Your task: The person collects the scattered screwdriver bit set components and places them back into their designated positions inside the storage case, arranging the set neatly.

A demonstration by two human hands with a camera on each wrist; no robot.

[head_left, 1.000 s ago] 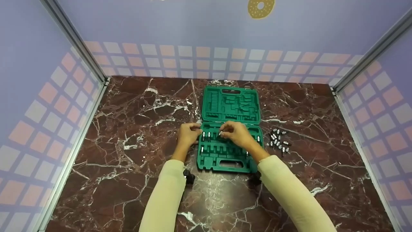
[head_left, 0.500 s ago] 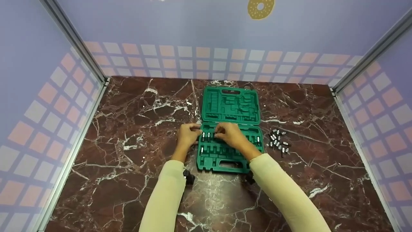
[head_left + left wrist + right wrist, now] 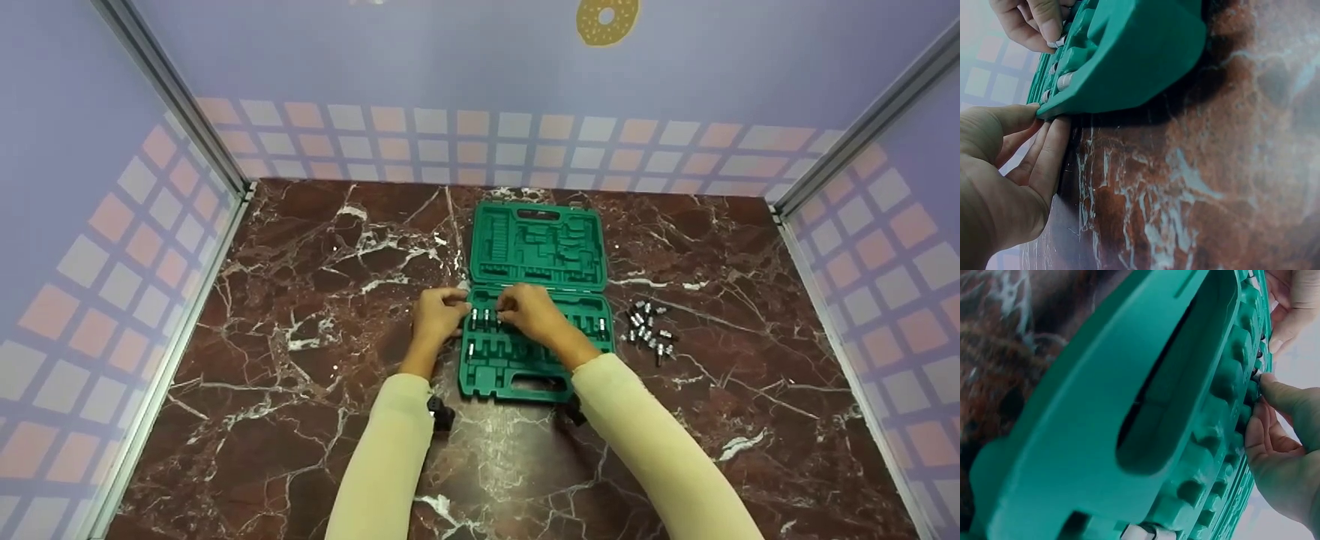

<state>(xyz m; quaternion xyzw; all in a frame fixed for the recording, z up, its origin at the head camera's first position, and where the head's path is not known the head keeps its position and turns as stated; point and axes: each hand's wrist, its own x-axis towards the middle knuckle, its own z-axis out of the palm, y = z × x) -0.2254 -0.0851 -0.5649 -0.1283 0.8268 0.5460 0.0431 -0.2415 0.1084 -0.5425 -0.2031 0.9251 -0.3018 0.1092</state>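
Note:
A green tool case (image 3: 540, 289) lies unfolded on the table, its moulded lid away from me. My left hand (image 3: 437, 319) grips the left rim of the near half, thumb on top and fingers under the edge in the left wrist view. With thumb and fingertips, my right hand (image 3: 531, 311) pinches a small silver bit socket (image 3: 1057, 43) at the upper row of slots; the fingers hide most of it. To its left, two bit sockets stand side by side, one of them an upright bit socket (image 3: 474, 318). Another bit socket (image 3: 470, 351) sits in the lower row.
A loose pile of bit sockets (image 3: 649, 335) lies on the marbled table (image 3: 360, 247) to the right of the case. One more seated socket (image 3: 601, 325) is at the case's right side. Tiled panels (image 3: 480, 142) enclose the table at the back and sides.
My right hand has moved left and down with the bit socket, from over the middle of the case to the slot beside the two seated ones. The left hand stays on the rim.

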